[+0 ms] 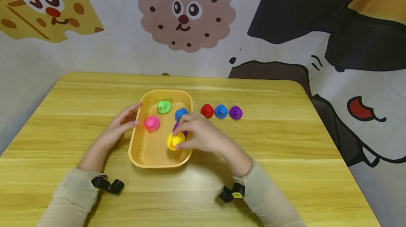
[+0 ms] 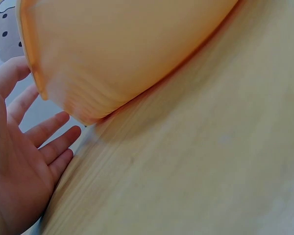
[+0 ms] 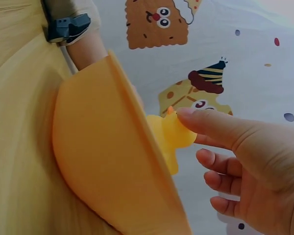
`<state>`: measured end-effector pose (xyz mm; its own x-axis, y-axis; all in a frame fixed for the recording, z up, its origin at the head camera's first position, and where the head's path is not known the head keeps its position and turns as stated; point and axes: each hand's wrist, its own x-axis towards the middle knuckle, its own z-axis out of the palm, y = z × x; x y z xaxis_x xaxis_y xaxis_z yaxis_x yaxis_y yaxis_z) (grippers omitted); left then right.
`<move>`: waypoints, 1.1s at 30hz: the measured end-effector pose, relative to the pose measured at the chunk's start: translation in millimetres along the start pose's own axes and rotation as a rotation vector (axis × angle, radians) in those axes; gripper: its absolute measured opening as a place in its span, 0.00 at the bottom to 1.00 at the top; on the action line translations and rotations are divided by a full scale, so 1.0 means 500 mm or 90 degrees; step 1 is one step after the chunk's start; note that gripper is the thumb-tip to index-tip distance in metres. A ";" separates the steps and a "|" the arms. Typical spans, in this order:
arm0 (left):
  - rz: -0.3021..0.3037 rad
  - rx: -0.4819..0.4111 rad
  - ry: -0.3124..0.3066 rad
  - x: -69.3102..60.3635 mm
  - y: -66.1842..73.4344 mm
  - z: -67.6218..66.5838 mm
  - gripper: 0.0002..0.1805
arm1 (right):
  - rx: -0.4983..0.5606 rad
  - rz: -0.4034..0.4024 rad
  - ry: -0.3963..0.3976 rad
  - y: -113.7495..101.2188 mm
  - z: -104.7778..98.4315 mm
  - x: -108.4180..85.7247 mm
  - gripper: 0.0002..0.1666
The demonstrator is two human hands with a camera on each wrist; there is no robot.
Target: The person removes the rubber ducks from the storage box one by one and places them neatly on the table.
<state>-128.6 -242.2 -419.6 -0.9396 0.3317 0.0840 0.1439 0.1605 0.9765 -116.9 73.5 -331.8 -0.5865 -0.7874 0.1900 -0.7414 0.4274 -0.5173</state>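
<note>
In the head view, my right hand (image 1: 203, 132) pinches a yellow rubber duck (image 1: 176, 141) by its head between thumb and fingers, over the right part of an orange plastic tray (image 1: 152, 154). The right wrist view shows the duck (image 3: 172, 131) partly hidden behind the tray wall (image 3: 105, 147). My left hand (image 1: 122, 123) is at the tray's left side, its digits touching the rim and the other fingers spread loosely beside the wall. Inside the tray are a green duck (image 1: 164, 107), a pink duck (image 1: 152, 123), a blue duck (image 1: 180, 114) and a purple duck (image 1: 185, 133), the last two partly covered by my right hand.
To the right of the tray, a red duck (image 1: 207, 111), a blue duck (image 1: 221, 111) and a purple duck (image 1: 235, 112) stand in a row on the wooden table (image 1: 269, 132). A cartoon-printed cloth (image 1: 120, 54) hangs behind the table's far edge.
</note>
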 end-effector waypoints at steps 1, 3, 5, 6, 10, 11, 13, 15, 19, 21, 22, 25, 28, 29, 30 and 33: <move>0.000 -0.001 0.000 0.000 0.000 0.000 0.31 | 0.011 -0.006 0.005 -0.001 -0.003 -0.001 0.15; -0.001 0.000 -0.001 0.000 0.000 0.000 0.31 | 0.030 -0.018 0.015 -0.002 -0.009 -0.003 0.14; -0.003 0.001 -0.001 0.000 0.000 0.000 0.31 | 0.051 -0.028 0.024 -0.003 -0.015 -0.006 0.14; -0.003 0.002 -0.001 -0.001 0.000 0.000 0.31 | 0.062 -0.029 0.028 -0.003 -0.018 -0.008 0.14; -0.004 0.005 0.000 -0.001 0.000 0.000 0.31 | 0.094 -0.026 0.041 -0.001 -0.030 -0.013 0.15; -0.003 0.006 -0.001 0.000 0.000 0.000 0.31 | 0.100 -0.024 0.043 0.000 -0.033 -0.014 0.15; 0.000 0.005 -0.001 0.000 0.000 0.000 0.31 | 0.106 -0.016 0.051 0.002 -0.040 -0.017 0.16; 0.002 0.004 -0.001 0.001 -0.001 0.000 0.31 | 0.111 -0.010 0.060 0.004 -0.046 -0.020 0.16; 0.003 0.001 -0.003 0.001 -0.001 0.000 0.31 | 0.123 0.013 0.077 0.006 -0.059 -0.029 0.15; 0.003 0.000 -0.003 0.001 -0.001 0.000 0.31 | 0.129 0.021 0.089 0.007 -0.065 -0.033 0.15; 0.003 -0.001 -0.003 0.001 -0.001 0.000 0.31 | 0.135 0.024 0.095 0.008 -0.068 -0.035 0.15; 0.003 -0.003 -0.002 0.001 -0.002 -0.001 0.31 | 0.136 0.024 0.118 0.011 -0.077 -0.039 0.15; 0.002 -0.004 -0.002 0.001 -0.002 -0.001 0.31 | 0.134 0.024 0.133 0.014 -0.084 -0.044 0.15; 0.002 -0.004 -0.003 0.001 -0.003 -0.001 0.31 | 0.132 0.024 0.137 0.016 -0.086 -0.045 0.15; 0.002 -0.004 -0.003 0.001 -0.003 -0.001 0.31 | 0.133 0.024 0.138 0.017 -0.088 -0.046 0.15; 0.001 -0.002 -0.004 0.001 -0.003 -0.002 0.31 | 0.133 0.026 0.145 0.020 -0.094 -0.049 0.16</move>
<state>-129.5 -243.0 -420.8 -0.9376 0.3374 0.0848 0.1447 0.1567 0.9770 -125.3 118.1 -302.7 -0.6900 -0.6417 0.3349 -0.6464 0.3380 -0.6840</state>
